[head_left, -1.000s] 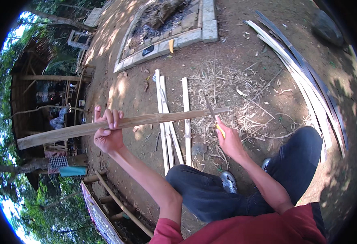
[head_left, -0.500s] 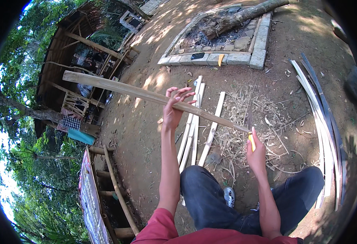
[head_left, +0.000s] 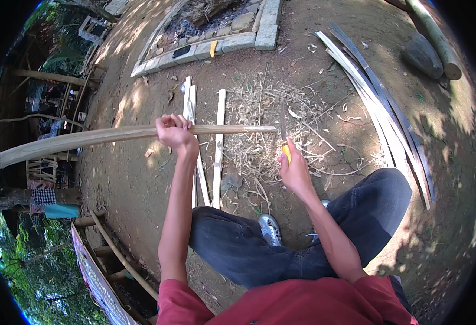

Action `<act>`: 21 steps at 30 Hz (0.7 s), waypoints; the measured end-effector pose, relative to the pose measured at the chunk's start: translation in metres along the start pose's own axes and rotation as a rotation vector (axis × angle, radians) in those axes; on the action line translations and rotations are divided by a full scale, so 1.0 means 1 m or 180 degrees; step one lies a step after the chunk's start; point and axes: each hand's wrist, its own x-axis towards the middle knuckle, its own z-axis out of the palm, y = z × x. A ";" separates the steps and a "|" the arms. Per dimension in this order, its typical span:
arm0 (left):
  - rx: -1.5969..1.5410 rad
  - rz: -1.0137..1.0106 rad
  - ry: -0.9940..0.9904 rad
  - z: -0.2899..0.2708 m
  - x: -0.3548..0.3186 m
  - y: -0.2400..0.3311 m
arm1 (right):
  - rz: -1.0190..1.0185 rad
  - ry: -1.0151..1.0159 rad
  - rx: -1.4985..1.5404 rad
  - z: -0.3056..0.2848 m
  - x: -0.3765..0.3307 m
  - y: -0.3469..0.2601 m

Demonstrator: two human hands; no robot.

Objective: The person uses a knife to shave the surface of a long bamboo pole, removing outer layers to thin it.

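Head view: left hand [head_left: 174, 131] grips bamboo slat [head_left: 86, 139]; right hand [head_left: 294, 170] knife [head_left: 284, 142].

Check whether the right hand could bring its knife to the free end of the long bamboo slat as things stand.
Probably yes: the right hand holds the knife blade-up just beside the bamboo slat's near end, with nothing between them; the left hand grips farther along.

Open dirt ground [head_left: 140, 179] left, shavings pile [head_left: 270, 124] between hands, cut slats [head_left: 216, 146] below the strip, knees close beneath

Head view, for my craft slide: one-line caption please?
Left hand grips long pale bamboo slat; right hand holds yellow-handled knife above shavings.
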 end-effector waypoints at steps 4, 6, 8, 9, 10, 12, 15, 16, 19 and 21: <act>0.0041 -0.0077 -0.0484 -0.006 -0.016 0.001 | -0.0495 0.0056 -0.0320 0.020 -0.010 0.011; 0.0166 -0.0073 -0.0713 -0.013 -0.020 -0.005 | -0.0217 -0.0247 -0.0178 0.021 -0.014 0.003; 0.0572 0.0139 -0.1083 -0.022 -0.025 -0.012 | -0.0016 -0.0422 0.0039 0.023 -0.015 -0.003; 0.0006 0.0102 -0.1061 -0.022 -0.026 -0.018 | 0.0185 -0.0370 0.0036 0.028 -0.014 0.001; -0.0099 0.0169 -0.1078 -0.026 -0.022 -0.019 | 0.0105 -0.0325 0.0033 0.031 -0.013 0.000; -0.0328 0.0249 -0.1162 -0.032 -0.019 -0.013 | -0.0012 -0.0174 0.0014 0.031 -0.013 -0.002; 0.0144 0.0580 -0.1107 -0.036 -0.022 0.006 | -0.0306 -0.0252 0.0021 0.027 -0.005 -0.003; 0.0037 0.0572 -0.1096 -0.036 -0.019 0.002 | -0.0362 -0.0229 0.0042 0.028 -0.004 -0.007; -0.0160 0.0607 -0.1104 -0.041 -0.014 -0.021 | -0.0296 -0.0243 -0.0032 0.037 0.003 -0.002; -0.0018 0.0635 -0.1223 -0.041 -0.010 -0.028 | -0.0252 -0.0320 0.0046 0.052 0.005 0.008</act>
